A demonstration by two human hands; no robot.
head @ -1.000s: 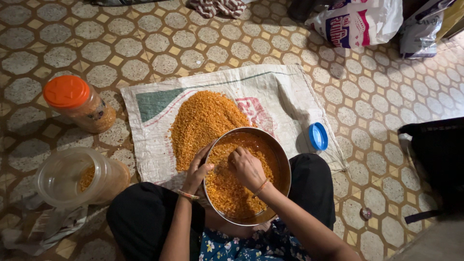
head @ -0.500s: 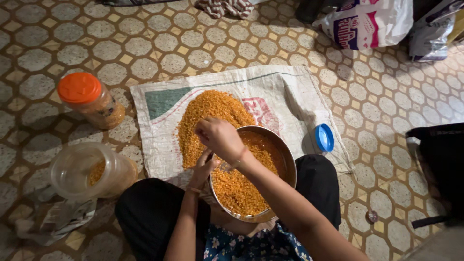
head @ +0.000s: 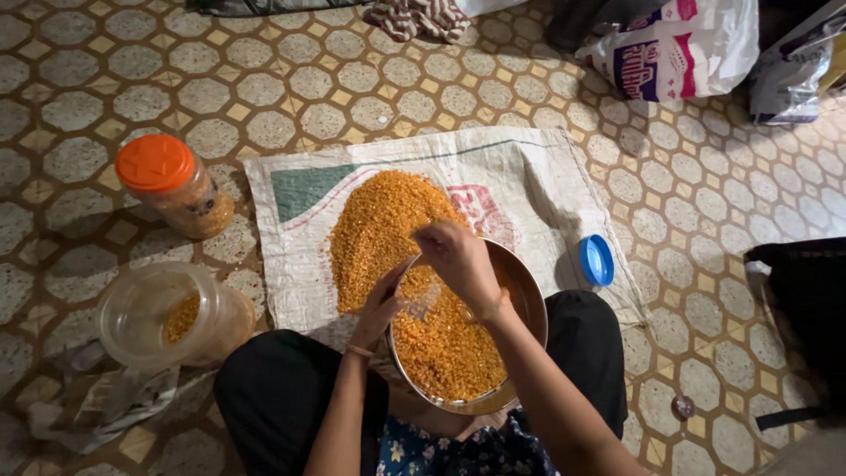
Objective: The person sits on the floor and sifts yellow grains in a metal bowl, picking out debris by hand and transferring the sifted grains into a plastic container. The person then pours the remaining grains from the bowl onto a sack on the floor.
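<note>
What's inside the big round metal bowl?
The metal bowl holds orange lentils heaped on its near side. The right hand hovers above them, and the left hand grips the rim. The bowl's bottom under the lentils is hidden.

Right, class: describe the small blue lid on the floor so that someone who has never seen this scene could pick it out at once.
Start at the white woven sack spread flat on the tiled floor, with the heap of orange lentils on it. Go to its right edge, beside the round metal bowl on the person's lap. There lies the blue lid: small, round, and the only blue thing there, with no jar under it, unlike the orange lid.
</note>
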